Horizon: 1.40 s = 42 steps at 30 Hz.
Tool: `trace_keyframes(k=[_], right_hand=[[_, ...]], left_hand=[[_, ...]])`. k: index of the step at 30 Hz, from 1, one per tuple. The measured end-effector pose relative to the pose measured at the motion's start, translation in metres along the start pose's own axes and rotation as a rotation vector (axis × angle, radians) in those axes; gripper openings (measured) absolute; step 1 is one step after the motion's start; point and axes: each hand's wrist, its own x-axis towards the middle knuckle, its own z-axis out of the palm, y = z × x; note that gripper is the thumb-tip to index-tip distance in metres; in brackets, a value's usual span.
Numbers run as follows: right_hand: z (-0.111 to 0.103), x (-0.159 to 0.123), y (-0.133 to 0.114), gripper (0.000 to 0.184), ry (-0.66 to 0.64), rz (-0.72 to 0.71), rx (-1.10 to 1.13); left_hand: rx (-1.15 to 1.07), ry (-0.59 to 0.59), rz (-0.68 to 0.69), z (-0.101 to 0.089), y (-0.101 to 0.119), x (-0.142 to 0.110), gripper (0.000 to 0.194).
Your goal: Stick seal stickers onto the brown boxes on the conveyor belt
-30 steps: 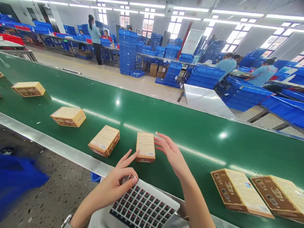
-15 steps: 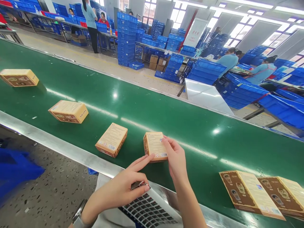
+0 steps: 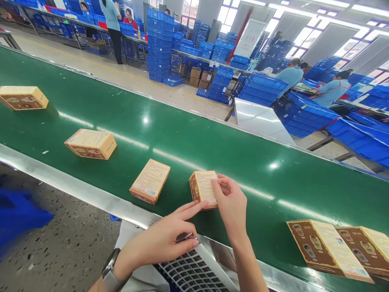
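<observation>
A small cream-and-brown carton (image 3: 203,184) lies on the green conveyor belt in front of me, its printed panel facing up. My right hand (image 3: 232,202) grips its right side, thumb on the top panel and fingers bent behind the edge. Two outstretched fingers of my left hand (image 3: 167,235) touch the carton's near edge. Between that hand's thumb and curled fingers is a sheet with a grid of dark rectangles (image 3: 193,269), which looks like a sticker sheet. Just left lies another carton (image 3: 150,180), untouched. Whatever is under my right thumb is hidden.
More cartons lie on the belt (image 3: 170,129): one at mid-left (image 3: 91,144), one at far left (image 3: 24,97), and two side by side at right (image 3: 330,247). A metal rail (image 3: 73,190) edges the near side. Beyond are stacked blue crates (image 3: 159,44) and seated co-workers (image 3: 331,89).
The cartons near me have shifted slightly right with the belt, and both hands have moved along with the gripped one. A small shiny patch beside my right thumb no longer shows.
</observation>
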Motion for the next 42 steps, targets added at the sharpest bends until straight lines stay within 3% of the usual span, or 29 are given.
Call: trace_keyframes(k=[6,10,11,15,18,23,30,39,42], right_hand=[[-0.015,0.010,-0.005,0.036,0.136,-0.075,-0.147],[-0.036,-0.014,-0.014,0.026,0.174,-0.298,-0.263],[-0.040,-0.026,-0.015,0.023,0.129,-0.392,-0.286],[-0.049,-0.072,-0.010,0.021,-0.346,-0.512,-0.235],[-0.050,-0.085,-0.003,0.024,-0.455,-0.529,-0.238],[-0.053,-0.076,-0.003,0.020,-0.446,-0.588,-0.261],[-0.049,-0.073,-0.019,0.009,-0.299,-0.935,-0.359],[-0.046,-0.070,-0.019,0.018,-0.317,-0.912,-0.423],[-0.046,-0.068,-0.022,0.011,-0.340,-0.948,-0.417]], left_hand=[[-0.065,0.004,0.011,0.007,0.005,0.004,0.018],[-0.147,0.176,-0.083,0.019,0.006,-0.001,0.022],[-0.164,0.233,-0.122,0.022,0.007,-0.002,0.026],[-0.296,0.376,-0.219,0.030,0.010,-0.006,0.037],[-0.410,0.360,-0.213,0.031,0.014,-0.007,0.033],[-0.436,0.352,-0.215,0.028,0.017,-0.014,0.030],[-0.252,0.425,-0.201,0.032,0.018,-0.019,0.035],[-0.175,0.440,-0.151,0.033,0.016,-0.024,0.031],[-0.171,0.447,-0.148,0.033,0.015,-0.025,0.030]])
